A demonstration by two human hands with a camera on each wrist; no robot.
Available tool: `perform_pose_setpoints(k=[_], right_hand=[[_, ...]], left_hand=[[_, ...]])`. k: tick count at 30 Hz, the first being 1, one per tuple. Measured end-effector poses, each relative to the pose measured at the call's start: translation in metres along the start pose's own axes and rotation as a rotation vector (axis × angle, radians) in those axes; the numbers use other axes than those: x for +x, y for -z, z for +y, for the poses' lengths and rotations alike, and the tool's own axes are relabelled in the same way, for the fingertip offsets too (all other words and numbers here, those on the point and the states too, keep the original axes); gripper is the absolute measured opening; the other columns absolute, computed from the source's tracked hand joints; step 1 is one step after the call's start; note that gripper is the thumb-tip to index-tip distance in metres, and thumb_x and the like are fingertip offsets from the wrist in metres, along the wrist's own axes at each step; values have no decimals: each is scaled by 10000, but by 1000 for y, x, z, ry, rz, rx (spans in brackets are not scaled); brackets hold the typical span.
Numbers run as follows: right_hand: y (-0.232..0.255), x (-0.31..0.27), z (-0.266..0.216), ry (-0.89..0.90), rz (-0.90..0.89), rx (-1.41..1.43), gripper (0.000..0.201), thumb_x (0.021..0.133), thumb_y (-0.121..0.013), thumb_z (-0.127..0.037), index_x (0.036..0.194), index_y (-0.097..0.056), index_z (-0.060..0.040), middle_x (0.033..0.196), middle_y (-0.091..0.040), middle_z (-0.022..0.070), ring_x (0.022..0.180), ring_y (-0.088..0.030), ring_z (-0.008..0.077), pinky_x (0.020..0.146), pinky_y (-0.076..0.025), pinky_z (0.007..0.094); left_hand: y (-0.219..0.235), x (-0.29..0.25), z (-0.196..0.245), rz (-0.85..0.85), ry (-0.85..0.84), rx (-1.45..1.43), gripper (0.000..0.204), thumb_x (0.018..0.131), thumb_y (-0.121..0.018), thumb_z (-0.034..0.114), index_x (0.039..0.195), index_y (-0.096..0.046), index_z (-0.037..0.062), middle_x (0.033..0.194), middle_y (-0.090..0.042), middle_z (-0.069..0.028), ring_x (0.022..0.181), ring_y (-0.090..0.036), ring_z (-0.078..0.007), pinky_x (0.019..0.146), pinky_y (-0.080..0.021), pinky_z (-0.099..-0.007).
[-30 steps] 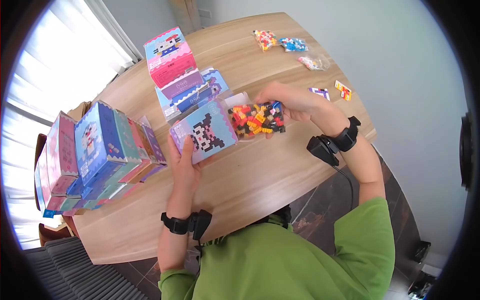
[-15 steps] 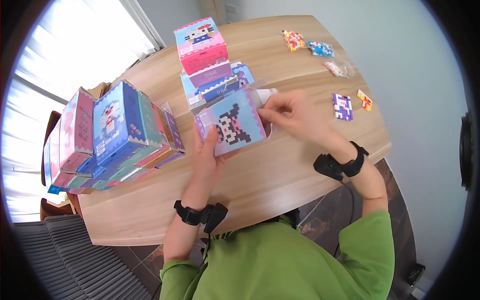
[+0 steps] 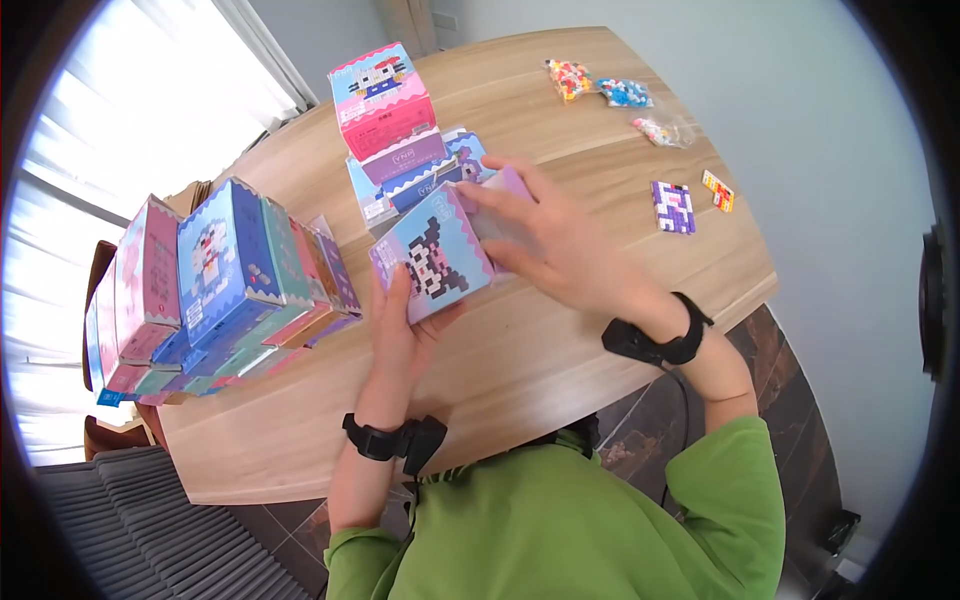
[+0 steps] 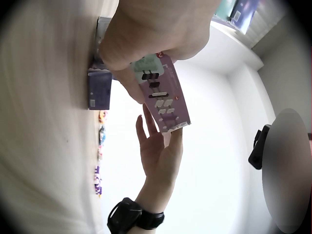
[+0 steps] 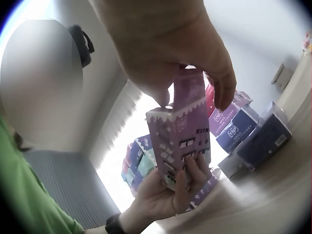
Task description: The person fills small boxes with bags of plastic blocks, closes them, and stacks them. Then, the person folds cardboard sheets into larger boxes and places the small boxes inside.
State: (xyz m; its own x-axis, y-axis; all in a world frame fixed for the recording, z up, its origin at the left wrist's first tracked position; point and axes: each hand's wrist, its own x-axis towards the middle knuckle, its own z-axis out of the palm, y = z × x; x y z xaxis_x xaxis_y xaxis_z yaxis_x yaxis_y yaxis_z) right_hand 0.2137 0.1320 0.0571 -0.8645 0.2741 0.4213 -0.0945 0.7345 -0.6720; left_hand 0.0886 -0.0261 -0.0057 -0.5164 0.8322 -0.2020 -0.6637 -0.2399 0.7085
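Observation:
A light blue and purple toy-brick box (image 3: pixel 437 262) with a pixel figure on its front is tilted above the table. My left hand (image 3: pixel 396 315) grips it, thumb on the front face and fingers round the lower side. At its open end my right hand (image 3: pixel 560 245) spreads its fingers across the opening. In the right wrist view, a raised purple flap (image 5: pixel 190 90) stands between thumb and fingers, the thumb tip at the box's corner. The left wrist view shows the box's purple side (image 4: pixel 168 92) and the right fingers at its end. The box's inside is hidden.
Stacked boxes (image 3: pixel 390 110) stand behind the hands, and more boxes (image 3: pixel 215 270) are piled at the left. Bags of bricks (image 3: pixel 625 93) lie at the far right, with a purple-white brick panel (image 3: pixel 673 207) and a red-yellow brick piece (image 3: pixel 718 190) nearer.
The bag of red, yellow and black bricks, held by my right hand a second ago, is out of sight. My right hand now spreads over the box's open end; my left keeps its grip.

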Motion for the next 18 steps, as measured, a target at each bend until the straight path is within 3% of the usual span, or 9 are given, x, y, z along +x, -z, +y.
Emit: perform_pose_setpoints(k=[1, 2, 5, 8, 11, 14, 17, 18], right_hand=[[-8, -1, -1, 21, 38, -58, 472, 819, -563, -154, 1241, -412, -8, 1214, -382, 280, 1100, -415, 414, 908, -372, 396], [-14, -2, -6, -11, 91, 56, 370, 840, -504, -86, 1195, -462, 11, 1201, -386, 295, 1070, -428, 438, 894, -384, 403], [-19, 0, -13, -37, 116, 122, 381, 857, -480, -95, 1225, -437, -4, 1222, -387, 276, 1092, -431, 412, 901, -381, 404], [-29, 4, -11, 19, 224, 239, 375, 883, -454, -114, 1244, -418, -19, 1210, -422, 239, 1100, -453, 352, 895, -384, 383], [-39, 11, 9, -203, 235, 720, 368, 901, -440, -148, 1251, -394, -41, 1112, -502, 165, 1017, -505, 256, 850, -403, 353], [-33, 9, 8, -369, 56, 699, 358, 906, -440, -168, 1237, -370, -52, 995, -531, 105, 921, -510, 164, 794, -415, 291], [-29, 6, -5, -229, 49, 411, 335, 925, -418, -183, 1239, -350, -91, 1045, -502, 30, 795, -506, 50, 629, -430, 202], [-28, 5, -4, -279, 23, 490, 331, 926, -415, -188, 1237, -349, -93, 1041, -500, 29, 795, -501, 51, 628, -430, 201]], left_hand=[[-3, -1, 0, 24, -23, 50, 332, 932, -383, 262, 1214, -289, 115, 1072, -530, -114, 875, -611, -229, 648, -573, -348], [-5, -1, -1, 46, -46, 102, 330, 933, -381, 260, 1214, -287, 118, 1071, -528, -111, 881, -609, -226, 652, -572, -346], [-9, -3, 0, 41, -101, 117, 323, 934, -380, 246, 1217, -275, 132, 1072, -520, -98, 895, -601, -218, 659, -570, -345], [-16, -4, -1, 147, -172, 269, 358, 926, -405, 275, 1240, -292, 147, 1048, -533, -82, 876, -600, -199, 631, -566, -318], [-16, -5, 0, 122, -165, 203, 349, 927, -407, 254, 1235, -285, 144, 1029, -536, -78, 858, -604, -194, 616, -570, -314], [-7, -5, 0, 62, -137, 171, 355, 932, -390, 225, 1249, -241, 166, 1107, -499, -86, 923, -591, -204, 649, -568, -338], [-17, -7, 1, 113, -183, 191, 333, 928, -399, 244, 1226, -290, 142, 1026, -539, -82, 827, -613, -185, 591, -578, -303], [-17, -7, 0, 116, -185, 199, 332, 928, -400, 243, 1224, -291, 142, 1026, -540, -82, 829, -613, -185, 591, -578, -304]])
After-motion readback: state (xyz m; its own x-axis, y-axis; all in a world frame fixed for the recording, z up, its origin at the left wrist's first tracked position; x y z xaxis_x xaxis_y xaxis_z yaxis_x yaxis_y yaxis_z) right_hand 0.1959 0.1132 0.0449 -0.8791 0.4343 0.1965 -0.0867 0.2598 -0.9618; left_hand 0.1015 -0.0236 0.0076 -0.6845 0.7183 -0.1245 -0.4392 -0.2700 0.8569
